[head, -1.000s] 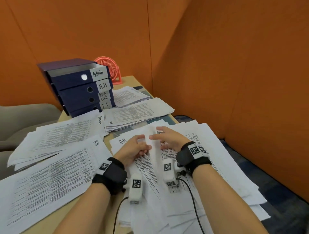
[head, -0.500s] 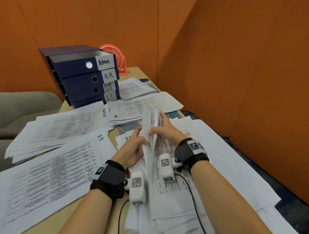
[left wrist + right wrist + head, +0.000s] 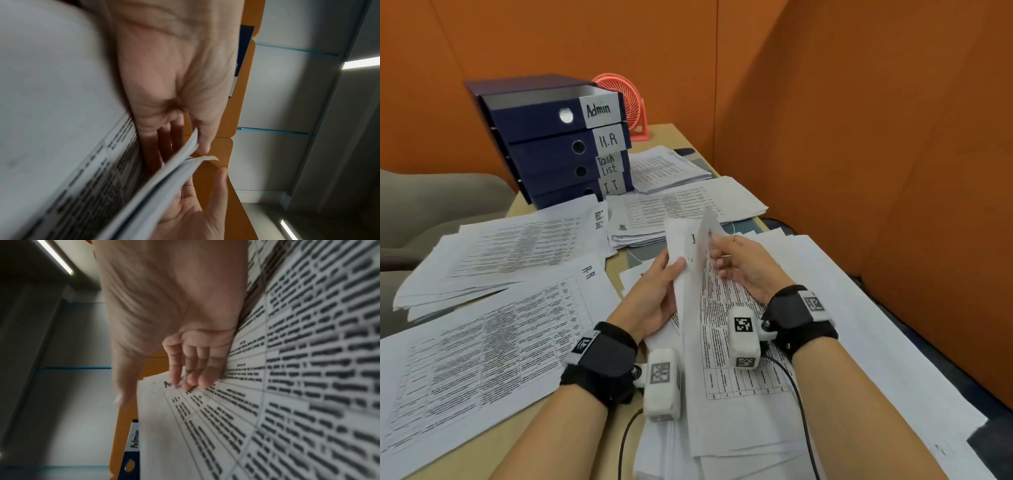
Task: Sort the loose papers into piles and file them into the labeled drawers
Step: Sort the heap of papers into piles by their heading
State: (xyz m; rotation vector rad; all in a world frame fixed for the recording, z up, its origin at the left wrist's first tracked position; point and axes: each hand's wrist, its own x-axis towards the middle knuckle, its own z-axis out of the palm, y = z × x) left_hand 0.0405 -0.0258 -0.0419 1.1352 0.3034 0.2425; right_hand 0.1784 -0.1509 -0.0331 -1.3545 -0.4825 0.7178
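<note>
**A:** Since a second ago the sheets have come up off the heap. They lay flat under both hands then, and now the bundle of sheets [image 3: 690, 274] stands nearly on edge between them. How far along would you say this is?

**B:** Midway at best, I reckon. Sorted piles are already out: the H.R pile [image 3: 482, 342] to the left of the left hand, the Task List pile [image 3: 510, 246] beyond that, and another pile [image 3: 681, 205] just past the fingertips. But the unsorted heap [image 3: 842, 325] under and to the right of the right hand looks big. As for the drawers [image 3: 558, 144] further ahead on the left, only the Admin one stands pulled out, and I can't see any paper in it. So filing looks not yet started.

**A:** And the grip?

**B:** The left hand [image 3: 654, 294] holds the bundle from the left, thumb on the near face and fingers behind. The right hand [image 3: 743, 270] is nearly flat, fingers straight, their tips pressing the top corner of the sheet by the handwritten "A". The bundle's lower edge rests on the heap on the worktop [image 3: 571, 442].
</note>
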